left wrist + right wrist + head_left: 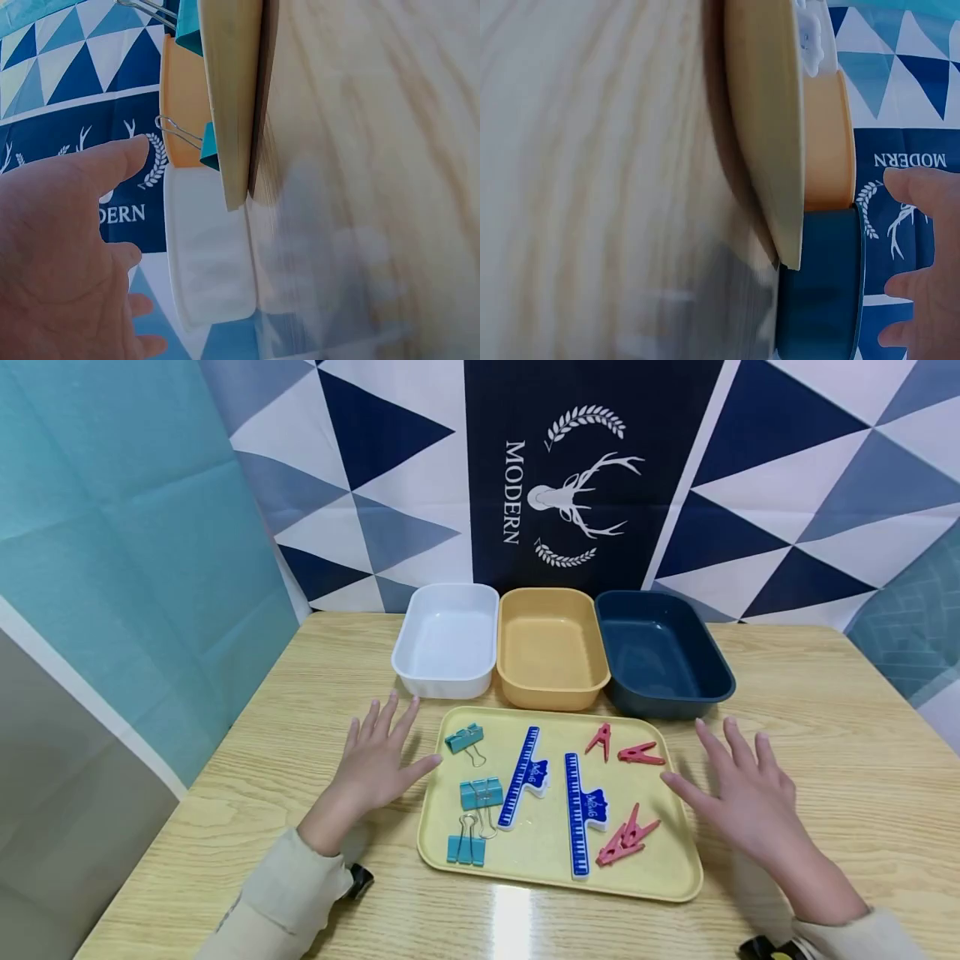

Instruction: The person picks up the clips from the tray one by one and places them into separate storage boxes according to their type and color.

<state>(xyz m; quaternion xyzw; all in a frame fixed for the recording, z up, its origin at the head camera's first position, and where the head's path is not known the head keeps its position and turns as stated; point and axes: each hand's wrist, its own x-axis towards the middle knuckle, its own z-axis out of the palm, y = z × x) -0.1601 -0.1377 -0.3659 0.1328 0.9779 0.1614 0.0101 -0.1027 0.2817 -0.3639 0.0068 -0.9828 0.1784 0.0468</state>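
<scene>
I have the left hand (375, 768) and right hand (750, 797) spread beside the tray (528, 860), holding nothing. I judge the work not yet begun: 3 binder clips (481, 792), 2 ruler clips (576, 814) and 4 pink pegs (632, 835) all lie on the tray, left to handle, with 3 bins (553, 698) just behind.

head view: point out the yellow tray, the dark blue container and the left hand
Yellow tray (540, 839): head view, bare surface between the two ruler clips.
Dark blue container (660, 650): head view, bare inner floor.
Left hand (377, 767): head view, back of the hand.
</scene>
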